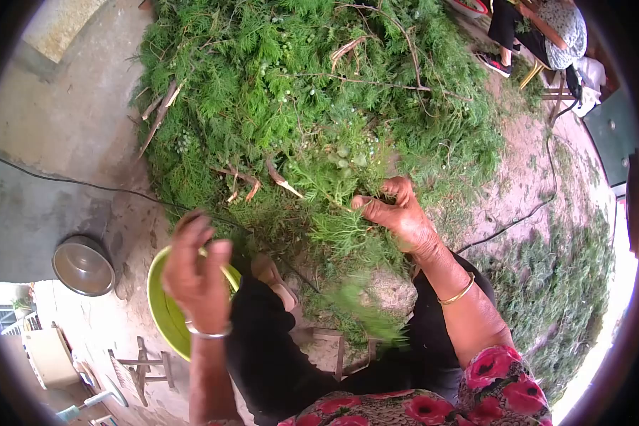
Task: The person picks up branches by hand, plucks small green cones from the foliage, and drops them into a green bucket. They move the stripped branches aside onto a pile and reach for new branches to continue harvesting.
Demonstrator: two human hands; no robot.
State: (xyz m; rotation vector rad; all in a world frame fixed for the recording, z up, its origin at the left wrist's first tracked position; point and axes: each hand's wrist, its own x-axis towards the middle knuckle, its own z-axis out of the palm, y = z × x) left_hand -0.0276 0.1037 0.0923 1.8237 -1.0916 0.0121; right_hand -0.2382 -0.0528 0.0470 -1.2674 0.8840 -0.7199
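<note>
My right hand point(401, 213) pinches a leafy evergreen sprig point(341, 224) between thumb and fingers, at the near edge of the pile. Small pale green cones point(342, 155) show among the foliage just beyond it. Over the rim of a yellow-green basin point(165, 312), my left hand point(199, 273) has its thumb and fingers apart, slightly smeared by motion, with nothing visible in it. The hand hides much of the basin's inside. Between my knees a blurred green sprig point(369, 312) hangs in the air or falls.
A big heap of evergreen branches point(277, 92) lies ahead, with bare broken stems. A metal bowl point(84, 265) stands at left near a black cable point(71, 179). More cut greenery point(554, 305) covers the ground at right. Another person point(539, 35) sits at upper right.
</note>
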